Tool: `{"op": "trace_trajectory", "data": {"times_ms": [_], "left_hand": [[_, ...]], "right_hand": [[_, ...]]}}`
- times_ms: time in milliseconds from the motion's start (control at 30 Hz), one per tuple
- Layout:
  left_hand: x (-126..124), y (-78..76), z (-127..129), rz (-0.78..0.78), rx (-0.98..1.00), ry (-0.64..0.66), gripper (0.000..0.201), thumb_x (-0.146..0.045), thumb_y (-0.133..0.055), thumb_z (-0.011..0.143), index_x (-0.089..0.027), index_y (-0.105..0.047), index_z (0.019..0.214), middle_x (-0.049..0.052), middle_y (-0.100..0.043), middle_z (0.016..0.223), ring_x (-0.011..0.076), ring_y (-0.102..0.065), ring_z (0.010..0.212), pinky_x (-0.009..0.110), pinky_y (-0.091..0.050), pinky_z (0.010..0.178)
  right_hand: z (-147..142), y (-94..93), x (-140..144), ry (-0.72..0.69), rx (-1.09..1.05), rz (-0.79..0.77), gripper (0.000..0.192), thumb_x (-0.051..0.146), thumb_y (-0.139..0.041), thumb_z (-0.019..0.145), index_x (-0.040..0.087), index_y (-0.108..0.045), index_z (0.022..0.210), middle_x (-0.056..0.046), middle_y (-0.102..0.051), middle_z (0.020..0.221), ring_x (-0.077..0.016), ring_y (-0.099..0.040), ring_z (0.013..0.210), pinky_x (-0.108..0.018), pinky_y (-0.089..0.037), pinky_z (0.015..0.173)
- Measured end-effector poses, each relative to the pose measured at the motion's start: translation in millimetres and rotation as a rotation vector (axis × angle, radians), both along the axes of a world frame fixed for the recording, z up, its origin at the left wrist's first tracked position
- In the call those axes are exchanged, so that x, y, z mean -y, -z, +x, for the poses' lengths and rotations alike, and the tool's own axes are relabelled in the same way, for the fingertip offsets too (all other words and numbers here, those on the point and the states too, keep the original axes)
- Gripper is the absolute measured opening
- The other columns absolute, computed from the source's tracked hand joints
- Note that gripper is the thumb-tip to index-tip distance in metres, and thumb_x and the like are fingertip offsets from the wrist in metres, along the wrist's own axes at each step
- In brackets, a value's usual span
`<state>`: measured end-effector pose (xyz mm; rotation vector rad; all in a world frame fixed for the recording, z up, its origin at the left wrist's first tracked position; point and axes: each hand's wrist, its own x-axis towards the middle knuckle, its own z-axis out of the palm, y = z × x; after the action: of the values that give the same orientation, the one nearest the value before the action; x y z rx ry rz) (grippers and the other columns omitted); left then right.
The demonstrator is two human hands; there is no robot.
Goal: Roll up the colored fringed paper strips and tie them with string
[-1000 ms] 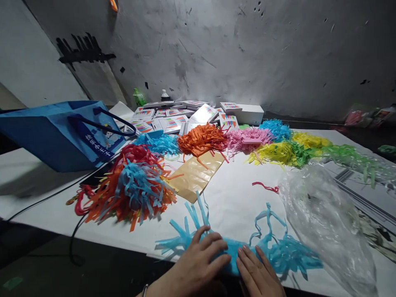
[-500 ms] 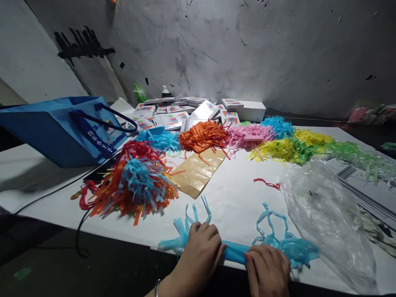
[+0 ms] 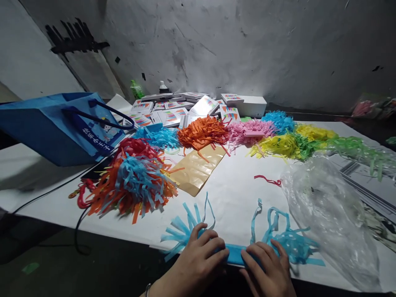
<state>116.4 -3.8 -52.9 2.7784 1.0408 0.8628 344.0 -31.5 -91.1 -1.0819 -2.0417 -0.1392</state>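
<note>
A blue tissue-paper tassel [image 3: 235, 254] lies across the table's front edge, its middle rolled into a flat band and its fringed strips spread at both ends. My left hand [image 3: 206, 253] is closed over the band's left part, beside the left fringe. On the right part, my right hand [image 3: 266, 264] is closed as well, fingertips on the band and thumb below the edge. Between the hands a short stretch of the band shows. The paper under my palms is hidden.
A multicoloured tassel bunch [image 3: 136, 181] lies left, before a blue gift bag [image 3: 62, 128]. Orange tassels [image 3: 204, 133], pink tassels [image 3: 250, 131] and yellow tassels [image 3: 278, 146] line the back, with boxes [image 3: 173, 116] behind. A clear plastic bag [image 3: 331, 218] lies right, a tan envelope [image 3: 198, 171] mid-table.
Both hands have shifted slightly, the fingers now more spread along the band. The fringes at both ends have fanned out, and the loose strips have changed shape.
</note>
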Motion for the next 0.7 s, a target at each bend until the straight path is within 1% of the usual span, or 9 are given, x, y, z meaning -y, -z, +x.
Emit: {"op": "trace_trajectory", "data": {"times_ms": [100,167,233,367,433,500,567,633,700], "left_hand": [[5.0,-2.3,-1.0,-0.027,0.069,0.003,0.017,-0.015,-0.049,0.103,-0.022,-0.063,0.096,-0.002,-0.072,0.089,0.0166,-0.061,0.089,0.041,-0.027,0.108],[7.3,-0.9,1.0,-0.048,0.131,-0.024,0.019,-0.017,-0.049,0.103,-0.021,-0.061,0.09,-0.002,-0.071,0.086,0.0167,-0.061,0.088,0.04,-0.028,0.107],[9.1,0.0,4.7,-0.07,0.167,-0.078,0.02,-0.015,-0.048,0.102,-0.021,-0.059,0.087,-0.001,-0.069,0.086,0.0178,-0.06,0.087,0.041,-0.03,0.104],[10.3,-3.4,14.2,-0.167,0.16,-0.216,0.018,-0.008,-0.047,0.095,-0.02,-0.056,0.084,0.003,-0.064,0.088,0.021,-0.057,0.085,0.042,-0.036,0.09],[8.3,-4.6,18.3,-0.192,0.124,-0.272,0.015,-0.009,-0.049,0.092,-0.019,-0.055,0.082,0.004,-0.063,0.089,0.0227,-0.056,0.085,0.043,-0.036,0.088],[4.8,-3.8,20.2,-0.173,0.091,-0.309,0.014,-0.008,-0.052,0.091,-0.019,-0.055,0.082,0.005,-0.063,0.091,0.0229,-0.056,0.085,0.044,-0.035,0.089],[1.1,-1.6,19.2,-0.132,0.076,-0.284,0.016,-0.005,-0.053,0.091,-0.019,-0.056,0.083,0.004,-0.064,0.092,0.0211,-0.056,0.085,0.043,-0.034,0.091],[-1.6,0.4,15.4,-0.085,0.065,-0.185,0.019,-0.004,-0.053,0.093,-0.019,-0.058,0.083,0.001,-0.065,0.089,0.0187,-0.056,0.083,0.04,-0.034,0.093],[-2.4,1.9,10.0,-0.047,0.049,-0.072,0.017,-0.007,-0.054,0.096,-0.02,-0.061,0.087,0.0,-0.067,0.086,0.0175,-0.057,0.082,0.038,-0.033,0.094]], "right_hand": [[-1.2,-0.5,4.0,0.008,-0.117,-0.008,0.015,0.016,-0.058,0.097,0.023,-0.071,0.093,-0.001,-0.073,0.089,-0.0185,-0.068,0.09,-0.045,-0.033,0.107],[-2.7,-0.8,5.4,0.017,-0.172,-0.027,0.016,0.018,-0.058,0.097,0.023,-0.07,0.087,-0.002,-0.073,0.089,-0.019,-0.068,0.089,-0.045,-0.034,0.105],[-4.5,-1.4,5.6,0.042,-0.187,-0.06,0.018,0.021,-0.056,0.099,0.024,-0.069,0.088,-0.003,-0.072,0.093,-0.0201,-0.067,0.092,-0.046,-0.033,0.106],[-12.0,-3.0,1.8,0.164,-0.123,-0.126,0.021,0.019,-0.049,0.101,0.022,-0.063,0.085,-0.004,-0.068,0.095,-0.0214,-0.065,0.093,-0.047,-0.03,0.104],[-17.1,-3.9,-1.6,0.245,-0.066,-0.134,0.022,0.018,-0.047,0.1,0.022,-0.058,0.082,-0.004,-0.067,0.091,-0.0222,-0.064,0.091,-0.047,-0.031,0.101],[-20.7,-4.5,-4.8,0.292,-0.035,-0.134,0.02,0.02,-0.048,0.1,0.022,-0.056,0.082,-0.004,-0.066,0.089,-0.023,-0.063,0.089,-0.047,-0.032,0.097],[-20.9,-4.6,-6.7,0.276,-0.058,-0.118,0.016,0.019,-0.048,0.101,0.021,-0.059,0.088,-0.004,-0.066,0.091,-0.0224,-0.063,0.089,-0.046,-0.033,0.096],[-17.4,-4.2,-6.4,0.168,-0.092,-0.098,0.019,0.015,-0.044,0.101,0.02,-0.062,0.097,-0.005,-0.067,0.094,-0.0208,-0.063,0.09,-0.044,-0.034,0.096],[-11.5,-3.7,-4.3,0.05,-0.09,-0.089,0.024,0.015,-0.041,0.102,0.019,-0.065,0.101,-0.006,-0.068,0.094,-0.02,-0.063,0.092,-0.044,-0.034,0.099]]}}
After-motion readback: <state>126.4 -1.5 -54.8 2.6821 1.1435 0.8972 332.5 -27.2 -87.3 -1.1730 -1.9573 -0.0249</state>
